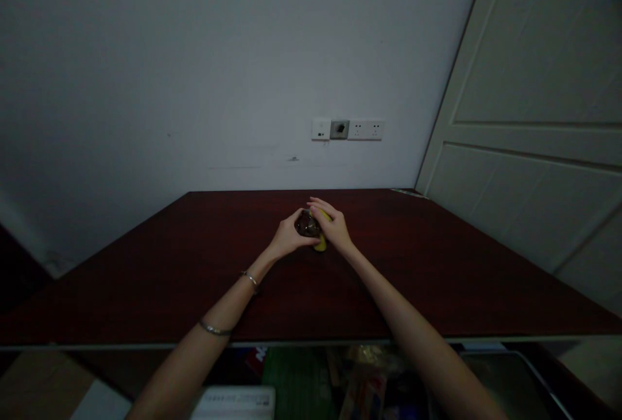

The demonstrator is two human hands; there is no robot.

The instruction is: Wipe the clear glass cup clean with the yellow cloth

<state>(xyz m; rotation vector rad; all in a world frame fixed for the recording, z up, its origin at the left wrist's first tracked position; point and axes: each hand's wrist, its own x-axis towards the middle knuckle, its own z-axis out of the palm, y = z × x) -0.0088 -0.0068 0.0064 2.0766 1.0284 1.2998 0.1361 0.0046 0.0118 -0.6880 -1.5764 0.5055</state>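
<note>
The left hand curves thumb and fingers around a rounded, dark, see-through vessel, probably glass, whose surface catches small glints, and its grip is clamped on that wall. The right hand is closed on a smooth yellow piece, too dim to tell whether cloth or sponge, which lies against the vessel's right side, its rounded lower end showing below the fingers. Both things are near the far middle of a broad table with a dark red, faintly sheened wood-like top; whether the vessel touches it, I cannot tell. A thin bracelet and a wider metallic bangle ring the left arm. Behind stands a matte, scuffed pale wall with flat rectangular socket plates, and to the right a panelled door with straight grooves
</note>
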